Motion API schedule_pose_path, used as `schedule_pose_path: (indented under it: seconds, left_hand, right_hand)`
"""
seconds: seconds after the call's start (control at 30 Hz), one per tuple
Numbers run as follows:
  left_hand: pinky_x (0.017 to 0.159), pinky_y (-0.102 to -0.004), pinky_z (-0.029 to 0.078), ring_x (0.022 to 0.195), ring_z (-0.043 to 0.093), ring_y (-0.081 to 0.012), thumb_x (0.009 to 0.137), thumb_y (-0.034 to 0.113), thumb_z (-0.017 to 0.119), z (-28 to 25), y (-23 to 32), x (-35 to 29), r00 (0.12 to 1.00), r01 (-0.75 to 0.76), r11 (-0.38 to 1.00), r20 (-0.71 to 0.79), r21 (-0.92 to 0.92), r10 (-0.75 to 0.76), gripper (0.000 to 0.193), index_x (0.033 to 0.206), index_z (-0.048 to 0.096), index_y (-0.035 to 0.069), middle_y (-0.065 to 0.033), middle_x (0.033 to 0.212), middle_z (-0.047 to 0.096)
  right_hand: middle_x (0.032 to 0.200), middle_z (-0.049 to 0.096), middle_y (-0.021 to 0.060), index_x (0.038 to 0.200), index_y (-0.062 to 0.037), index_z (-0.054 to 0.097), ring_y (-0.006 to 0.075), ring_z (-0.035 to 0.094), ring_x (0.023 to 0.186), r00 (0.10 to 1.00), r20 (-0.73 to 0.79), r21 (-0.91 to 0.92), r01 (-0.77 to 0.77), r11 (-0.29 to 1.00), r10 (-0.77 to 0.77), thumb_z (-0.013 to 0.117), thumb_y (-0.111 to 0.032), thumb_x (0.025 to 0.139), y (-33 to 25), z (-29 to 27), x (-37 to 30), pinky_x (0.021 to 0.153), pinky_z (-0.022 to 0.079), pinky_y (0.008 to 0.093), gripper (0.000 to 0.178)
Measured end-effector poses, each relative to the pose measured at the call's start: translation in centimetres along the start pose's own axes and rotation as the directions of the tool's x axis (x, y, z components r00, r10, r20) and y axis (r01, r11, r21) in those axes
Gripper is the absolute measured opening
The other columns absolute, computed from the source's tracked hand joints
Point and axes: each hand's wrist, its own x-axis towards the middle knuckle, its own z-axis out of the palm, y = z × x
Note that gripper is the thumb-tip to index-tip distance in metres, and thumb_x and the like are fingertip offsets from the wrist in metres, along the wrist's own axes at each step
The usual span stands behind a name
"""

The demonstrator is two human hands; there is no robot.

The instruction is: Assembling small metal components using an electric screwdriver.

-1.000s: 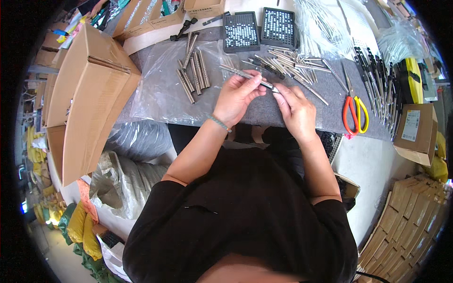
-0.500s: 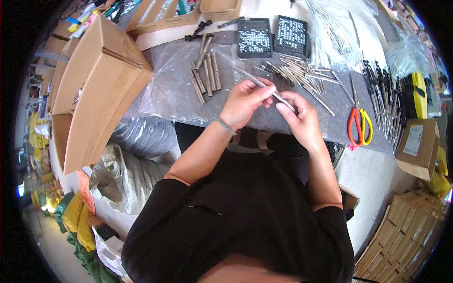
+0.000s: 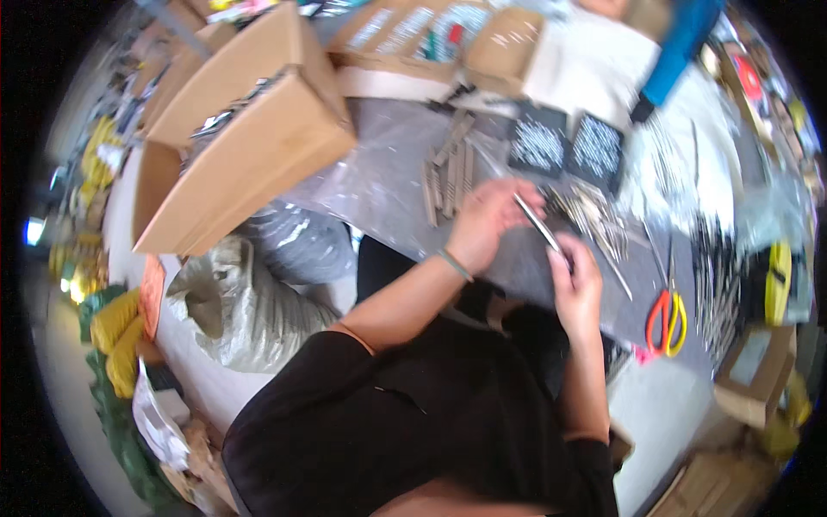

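My right hand [image 3: 576, 277] is closed around the lower end of a slim silver metal rod [image 3: 536, 221], which slants up to the left. My left hand [image 3: 493, 222] is at the rod's upper end, its fingers loosely stretched and slightly blurred, not wrapped round it. Beyond my left hand, several thicker spiral-grooved rods [image 3: 450, 183] lie on clear plastic sheeting. A loose pile of metal rods [image 3: 594, 222] spreads over the grey table just beyond my right hand. Two black trays, one on the left [image 3: 537, 140] and one on the right [image 3: 596, 151], hold many small pale pieces.
A large open carton [image 3: 250, 164] stands at the left. Scissors [image 3: 666, 320] with red and yellow handles lie near the right front edge, beside black-and-silver rods [image 3: 715, 289]. A long blue shape [image 3: 676, 65] with a black end reaches in at the top right. A whitish sack [image 3: 245, 310] stands below left.
My view has swung, shifting the table rightward and down in the picture. My left hand's fingers have loosened from the rod, while my right hand keeps it. The blue shape has come into view.
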Motion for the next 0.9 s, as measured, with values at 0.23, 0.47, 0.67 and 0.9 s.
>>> schedule_pose_path:
  seconds: [0.23,0.47,0.67,0.9]
  left_hand:
    - [0.082,-0.0326,0.05,0.089,0.063,-0.0222,0.092,0.022,0.048,0.4,-0.3,-0.7,0.987,0.105,0.978,0.142,-0.18,-0.08,0.023,0.103,0.054,0.003,-0.0131,0.094,0.063]
    - [0.088,-0.0332,0.048,0.099,0.06,-0.0191,0.09,0.012,0.056,0.4,-2.5,-2.1,0.958,0.184,0.982,0.216,0.032,-0.187,0.018,0.106,0.057,0.004,-0.0106,0.103,0.062]
    - [0.085,-0.033,0.051,0.097,0.061,-0.0203,0.091,0.01,0.054,0.0,-2.4,-1.5,0.977,0.196,0.962,0.121,-0.191,-0.175,0.014,0.102,0.06,0.003,-0.0105,0.101,0.064]
    - [0.091,-0.0345,0.048,0.102,0.06,-0.022,0.091,0.011,0.053,-0.8,-0.9,-0.8,0.984,0.162,0.962,0.115,-0.222,-0.139,0.017,0.104,0.061,0.004,-0.0131,0.108,0.063]
  right_hand:
    - [0.086,0.053,0.0052,0.105,0.0003,0.053,0.0085,0.053,0.068,0.993,0.058,0.275,-0.119,0.954,0.107,0.055,-0.003,0.088,2.1,0.4,-1.2,0.061,0.047,0.0216,0.018]
    - [0.092,0.048,0.0049,0.101,-0.0021,0.045,0.0114,0.051,0.079,0.982,0.113,0.486,-0.189,0.853,0.153,0.047,0.008,0.08,3.0,0.7,-1.3,0.068,0.048,0.025,0.023]
    - [0.117,0.045,0.0086,0.123,-0.0027,0.039,0.0191,0.046,0.109,0.992,0.078,0.589,-0.129,0.798,0.102,0.046,0.014,0.073,1.1,-0.4,0.2,0.094,0.039,0.0339,0.053]
    - [0.092,0.064,0.0111,0.111,-0.0021,0.059,0.0194,0.062,0.085,0.995,-0.023,0.112,-0.09,0.99,0.093,0.066,-0.007,0.08,1.5,-1.8,0.3,0.076,0.048,0.0288,0.032]
